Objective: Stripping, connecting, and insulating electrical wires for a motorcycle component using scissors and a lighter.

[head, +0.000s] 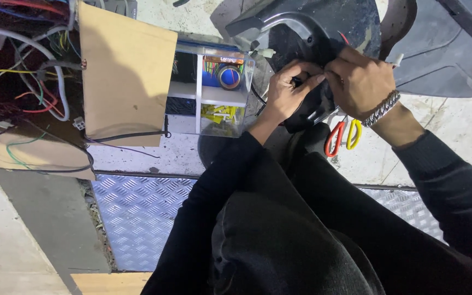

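Observation:
My left hand [289,90] and my right hand [359,81] meet at the edge of a black plastic vehicle panel [312,30] near the top middle. The fingers of both hands pinch a small dark part there; what it is stays hidden between the fingertips. A metal chain bracelet [382,108] circles my right wrist. Just below the hands, a tool with red and yellow handles [341,136] lies on the pale floor. My dark sleeves and trousers fill the lower right.
A clear compartment box [220,95] with tape, yellow pieces and coloured bits sits left of my hands. A cardboard sheet [124,71] leans beside a tangle of coloured wires [23,65]. A ribbed metal plate [137,218] lies below. A grey body panel [449,60] is at right.

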